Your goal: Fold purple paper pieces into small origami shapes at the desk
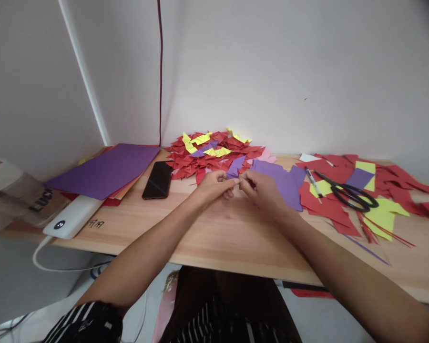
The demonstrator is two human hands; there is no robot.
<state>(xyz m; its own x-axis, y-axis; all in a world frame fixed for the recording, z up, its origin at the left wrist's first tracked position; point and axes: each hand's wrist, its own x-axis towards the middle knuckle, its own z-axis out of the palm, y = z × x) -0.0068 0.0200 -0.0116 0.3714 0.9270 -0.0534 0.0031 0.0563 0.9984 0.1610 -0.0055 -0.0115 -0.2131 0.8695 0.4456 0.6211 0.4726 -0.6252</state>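
Tabletop (200,233): beneath the left grip (216,186) and right grip (262,190), likely a steady base for close handwork
Red scraps (338,220): loose, well right of both grips, apparently kept clear of the working spot
Folded-paper pile (189,164): just beyond the grips, toward the wall, probably to leave the near side free
Purple sheet (109,169): far left of the left grip, topping other sheets, presumably to stay flat
Purple cut pieces (277,183): beside the right grip, likely for short reaching
Scissors (338,186): right of the right grip, lying on scraps
Phone (157,180): left of the left grip
Purple slip (235,166): between both grips, fingertips pinched together on it, seemingly for fine control
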